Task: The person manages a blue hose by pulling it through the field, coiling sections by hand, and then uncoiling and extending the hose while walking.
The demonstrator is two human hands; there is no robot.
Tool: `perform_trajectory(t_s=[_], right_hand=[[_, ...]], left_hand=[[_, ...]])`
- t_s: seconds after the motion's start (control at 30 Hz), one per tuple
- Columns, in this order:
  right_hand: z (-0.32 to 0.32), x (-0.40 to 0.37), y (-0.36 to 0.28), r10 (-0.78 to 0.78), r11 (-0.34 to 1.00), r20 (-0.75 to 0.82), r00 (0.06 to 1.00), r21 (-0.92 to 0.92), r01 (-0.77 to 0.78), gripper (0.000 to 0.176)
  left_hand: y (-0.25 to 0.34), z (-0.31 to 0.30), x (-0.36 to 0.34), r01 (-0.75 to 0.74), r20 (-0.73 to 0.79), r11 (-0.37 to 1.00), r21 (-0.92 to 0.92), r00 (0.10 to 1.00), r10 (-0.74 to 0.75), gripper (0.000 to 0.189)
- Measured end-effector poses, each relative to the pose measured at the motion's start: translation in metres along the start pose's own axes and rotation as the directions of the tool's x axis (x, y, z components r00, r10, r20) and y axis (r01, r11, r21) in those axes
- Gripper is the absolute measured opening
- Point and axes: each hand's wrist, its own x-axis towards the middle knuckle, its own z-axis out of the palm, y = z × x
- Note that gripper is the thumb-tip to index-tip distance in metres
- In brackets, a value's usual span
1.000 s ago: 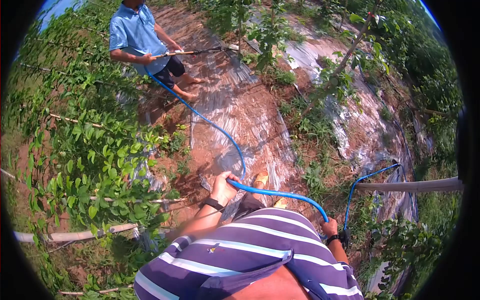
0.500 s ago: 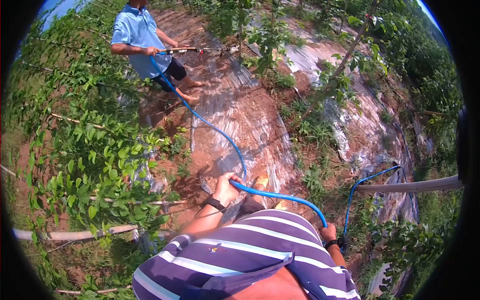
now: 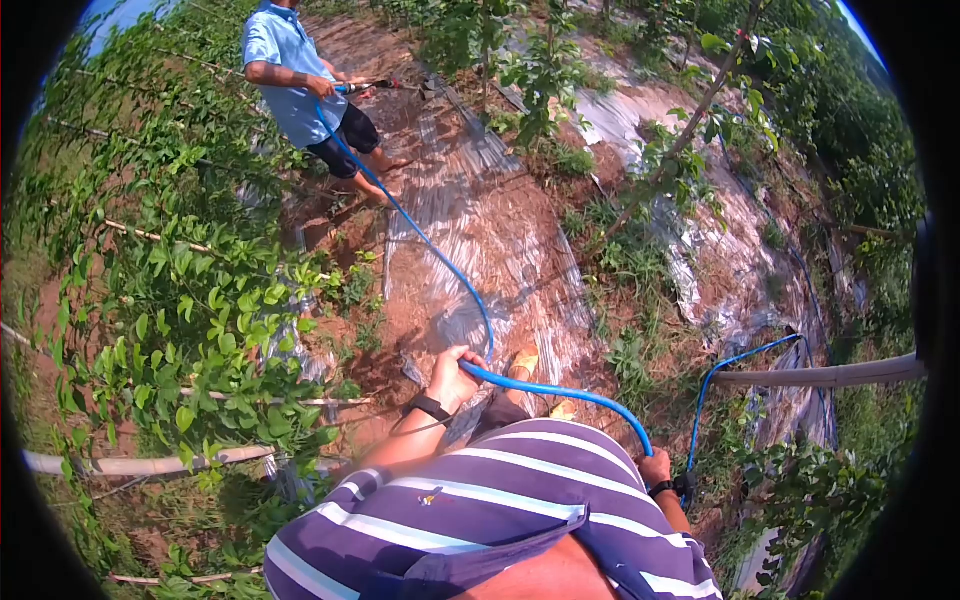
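Observation:
A blue hose (image 3: 560,391) bows across the front of my body from hand to hand. My left hand (image 3: 455,376), with a dark band at the wrist, is closed around it ahead of my striped shirt. At my right side, my right hand (image 3: 655,467) grips the hose lower down; its fingers are partly hidden. Beyond my left hand the hose loops forward along the ground and rises to another person (image 3: 300,85) in a light blue shirt. That person holds a spray wand (image 3: 365,87) joined to the hose's far end.
Leafy plants (image 3: 190,330) on poles crowd the left side. Silvery plastic sheeting (image 3: 520,235) covers the soil ahead. A pole (image 3: 830,373) juts in from the right, with more blue hose (image 3: 703,400) hanging by it. A slanting stake (image 3: 690,125) stands ahead right.
The other person has shifted slightly to the right, and the spray wand has swung so that it looks shorter and points farther away. My two hands have stayed in place on the hose.

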Motion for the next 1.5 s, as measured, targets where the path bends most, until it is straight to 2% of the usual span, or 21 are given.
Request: perform_trajectory(t_s=[0.07,0.17,0.27,0.5,0.6,0.83,1.0,1.17,1.37,1.43,1.5], right_hand=[[0.017,0.018,0.031,0.006,0.998,0.016,1.000,0.066,-0.008,0.016],[0.002,0.002,0.004,-0.058,0.998,-0.015,0.998,0.016,0.058,0.015],[0.003,0.002,0.002,-0.017,0.999,0.024,1.000,0.033,0.016,0.016],[0.003,0.007,-0.003,-0.098,0.993,-0.015,0.995,-0.072,0.097,0.018],[0.003,0.009,-0.007,-0.021,1.000,0.017,1.000,-0.008,0.021,0.017],[-0.005,0.004,-0.018,-0.042,0.999,0.047,0.998,-0.010,0.042,0.017],[0.001,0.007,-0.014,0.061,0.998,0.095,0.994,0.011,-0.063,0.018],[0.002,0.009,-0.012,0.015,1.000,0.103,0.995,0.016,-0.017,0.015],[0.011,0.017,0.000,0.043,0.999,0.062,0.997,-0.003,-0.043,0.020],[-0.007,-0.001,-0.036,0.080,0.995,0.124,0.989,0.057,-0.087,0.021],[-0.007,-0.005,-0.036,0.010,1.000,0.094,0.996,-0.030,-0.007,0.022]], left_hand=[[0.000,-0.001,0.003,0.002,0.000,1.000,-0.001,1.000,-0.002,0.017],[-0.002,-0.009,0.006,0.001,0.010,1.000,0.002,1.000,-0.001,0.016],[0.001,-0.007,0.004,-0.005,0.026,1.000,-0.006,1.000,0.006,0.014],[0.003,-0.009,0.004,0.018,0.010,0.998,-0.055,1.000,-0.018,0.015],[0.002,-0.016,0.010,-0.021,0.021,0.999,-0.032,1.000,0.021,0.014],[0.002,-0.018,0.002,-0.013,0.001,0.999,-0.051,1.000,0.013,0.013],[0.002,-0.019,0.000,-0.023,-0.003,0.996,-0.088,1.000,0.023,0.014],[0.004,-0.025,0.009,-0.033,0.018,0.998,-0.049,0.999,0.034,0.015],[0.005,-0.024,0.008,-0.013,0.024,0.996,-0.093,1.000,0.015,0.017],[0.006,-0.023,0.007,0.012,0.005,0.991,-0.130,1.000,-0.011,0.018],[0.007,-0.019,0.001,0.021,-0.014,0.994,-0.107,1.000,-0.022,0.017]])
